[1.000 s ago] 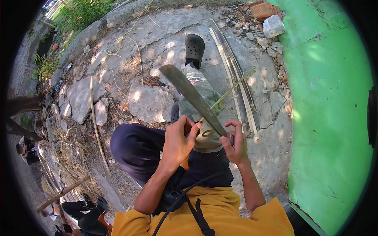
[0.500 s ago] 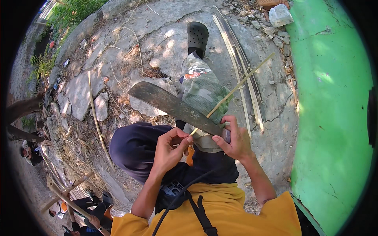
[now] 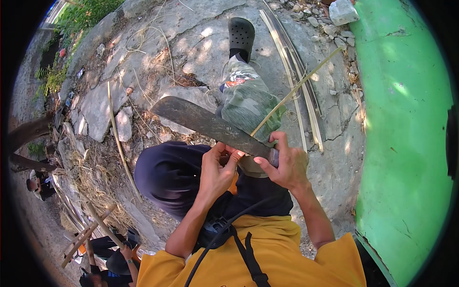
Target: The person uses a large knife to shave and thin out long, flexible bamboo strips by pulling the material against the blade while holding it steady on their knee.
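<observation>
A broad, dark machete (image 3: 203, 121) lies slantwise above my lap, its blade tip toward the far left. My right hand (image 3: 290, 168) is closed round its handle, with the thumb near the base of the blade. My left hand (image 3: 216, 171) pinches the near end of a thin bamboo strip (image 3: 299, 87) just below the blade. The strip passes beneath the blade and slants up to the far right, over my camouflage trouser leg (image 3: 248, 106). Where the blade meets the strip, the blade hides part of it and some left fingertips.
Long split bamboo strips (image 3: 291, 71) lie on the cracked concrete (image 3: 201, 52) beyond my right hand. A green wall (image 3: 406, 143) bounds the right side. A pale block (image 3: 343, 12) sits among stones. At the lower left a person (image 3: 112, 270) handles wooden poles (image 3: 88, 234).
My left hand has moved right and up, closer to the blade, and the strip has slid farther out to the far right. At the lower left, the person's poles have shifted.
</observation>
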Available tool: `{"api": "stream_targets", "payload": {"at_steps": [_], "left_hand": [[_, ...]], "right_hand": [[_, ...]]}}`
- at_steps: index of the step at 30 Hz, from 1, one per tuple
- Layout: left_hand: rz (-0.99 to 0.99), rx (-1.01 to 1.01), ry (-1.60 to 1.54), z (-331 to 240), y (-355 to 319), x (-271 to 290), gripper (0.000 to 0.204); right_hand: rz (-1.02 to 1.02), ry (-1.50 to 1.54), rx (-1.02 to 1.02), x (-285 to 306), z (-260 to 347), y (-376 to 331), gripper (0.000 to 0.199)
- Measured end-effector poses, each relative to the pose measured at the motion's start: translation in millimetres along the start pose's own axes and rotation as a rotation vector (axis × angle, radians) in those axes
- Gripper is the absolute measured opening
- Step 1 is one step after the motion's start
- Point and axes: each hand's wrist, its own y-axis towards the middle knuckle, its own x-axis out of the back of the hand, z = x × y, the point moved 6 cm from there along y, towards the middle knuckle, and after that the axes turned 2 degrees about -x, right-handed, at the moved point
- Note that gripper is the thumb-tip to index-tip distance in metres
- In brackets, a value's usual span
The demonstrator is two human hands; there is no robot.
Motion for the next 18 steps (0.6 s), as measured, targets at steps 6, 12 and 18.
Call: {"api": "stream_targets", "payload": {"at_steps": [6, 12, 18], "left_hand": [[-0.036, -0.026, -0.024, -2, -16, 8, 0.022], [-0.047, 0.002, 0.017, 0, -37, 20, 0.024], [0.022, 0.027, 0.056, -9, -29, 6, 0.024]], "right_hand": [[-0.021, -0.059, 0.015, -2, 3, -3, 0.069], [0.024, -0.079, 0.014, -4, 4, -5, 0.068], [-0.044, 0.013, -0.033, -1, -2, -2, 0.066]]}}
